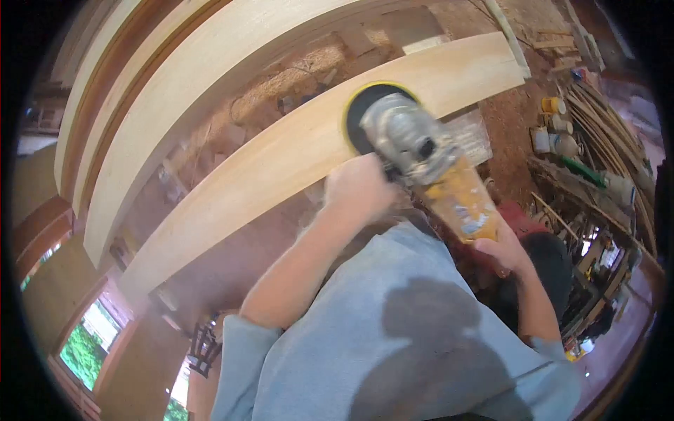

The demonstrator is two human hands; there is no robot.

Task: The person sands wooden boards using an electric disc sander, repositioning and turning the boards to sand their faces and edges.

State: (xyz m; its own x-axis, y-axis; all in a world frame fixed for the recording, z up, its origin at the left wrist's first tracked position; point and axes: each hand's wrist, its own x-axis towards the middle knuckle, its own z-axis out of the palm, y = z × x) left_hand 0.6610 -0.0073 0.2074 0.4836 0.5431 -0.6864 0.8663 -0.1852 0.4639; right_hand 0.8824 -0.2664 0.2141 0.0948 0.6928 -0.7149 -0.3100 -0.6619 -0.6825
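An angle grinder (460,200) with a worn yellow body and metal gear head lies across the middle of the view. Its round sanding disc (359,116), dark with a yellow rim, is over a long curved pale wooden board (281,158) and appears to rest on it. Beside the gear head, my left hand (357,186) is closed around what looks like the side handle, slightly blurred and mostly hiding it. My right hand (504,251) wraps the rear end of the grinder's body, close to my light blue shirt.
More curved boards (210,45) run along the upper left. Wood shavings (291,77) cover the ground beyond the board. On the right are a yellow container (553,105), thin wooden strips (607,126) and a cluttered shelf (597,281). A window (88,344) shows at lower left.
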